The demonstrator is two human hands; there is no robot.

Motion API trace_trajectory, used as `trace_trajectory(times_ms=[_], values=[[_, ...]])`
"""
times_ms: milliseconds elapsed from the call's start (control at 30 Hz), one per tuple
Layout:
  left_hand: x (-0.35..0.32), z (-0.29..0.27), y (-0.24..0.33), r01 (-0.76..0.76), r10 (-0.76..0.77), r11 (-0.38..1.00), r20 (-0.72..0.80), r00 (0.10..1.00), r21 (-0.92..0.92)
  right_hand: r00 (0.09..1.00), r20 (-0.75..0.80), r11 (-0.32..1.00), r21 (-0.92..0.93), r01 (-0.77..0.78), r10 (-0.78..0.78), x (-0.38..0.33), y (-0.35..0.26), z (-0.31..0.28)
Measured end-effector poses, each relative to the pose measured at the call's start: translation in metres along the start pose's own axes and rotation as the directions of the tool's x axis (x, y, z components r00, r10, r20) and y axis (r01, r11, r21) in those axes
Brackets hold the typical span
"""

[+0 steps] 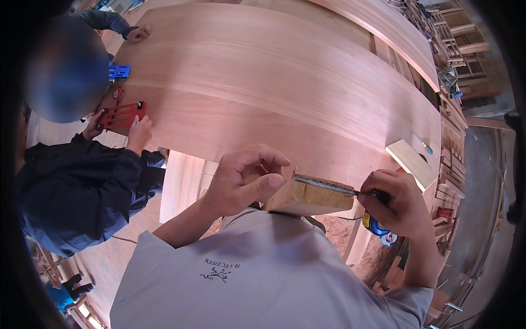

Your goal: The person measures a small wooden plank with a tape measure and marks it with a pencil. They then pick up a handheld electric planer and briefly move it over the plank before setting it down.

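Timber, a pale squared wooden block [309,196], lies stiff and solid at the panel's edge beneath the left hand [244,181], curled loosely there; the right hand [397,203] clenches a thin metal blade [323,185] across its top.

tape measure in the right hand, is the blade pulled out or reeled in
Pulled out: the metal blade runs from the right hand across the top of the wood block, which the left hand steadies.

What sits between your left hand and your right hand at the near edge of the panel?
In the head view, a short pale wood block lies between the left hand and right hand, with a metal ruler along its top.
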State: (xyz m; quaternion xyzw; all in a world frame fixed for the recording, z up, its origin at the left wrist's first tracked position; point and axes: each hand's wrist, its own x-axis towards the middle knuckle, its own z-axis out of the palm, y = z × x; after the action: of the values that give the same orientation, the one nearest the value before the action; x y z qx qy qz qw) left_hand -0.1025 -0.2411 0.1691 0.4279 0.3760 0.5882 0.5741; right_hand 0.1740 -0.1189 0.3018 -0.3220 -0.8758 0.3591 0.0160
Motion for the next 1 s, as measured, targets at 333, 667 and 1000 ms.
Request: trace_trajectory(times_ms=[333, 667, 1000], values=[[-0.001, 0.015, 0.009, 0.099, -0.098, 0.992, -0.021, 0.995, 0.078, 1.0, -0.015, 0.999, 0.042, -0.004, 0.005, -0.009, 0.005, 0.009], [0.006, 0.021, 0.006, 0.007, -0.009, 0.993, 0.021, 1.0, 0.122, 0.999, -0.035, 1.0, 0.027, -0.012, 0.013, -0.016, 0.011, 0.013], [0.009, 0.023, 0.01, 0.034, -0.036, 0.992, 0.01, 0.999, 0.125, 0.999, -0.052, 1.0, -0.008, -0.01, 0.01, -0.014, 0.015, 0.014]])
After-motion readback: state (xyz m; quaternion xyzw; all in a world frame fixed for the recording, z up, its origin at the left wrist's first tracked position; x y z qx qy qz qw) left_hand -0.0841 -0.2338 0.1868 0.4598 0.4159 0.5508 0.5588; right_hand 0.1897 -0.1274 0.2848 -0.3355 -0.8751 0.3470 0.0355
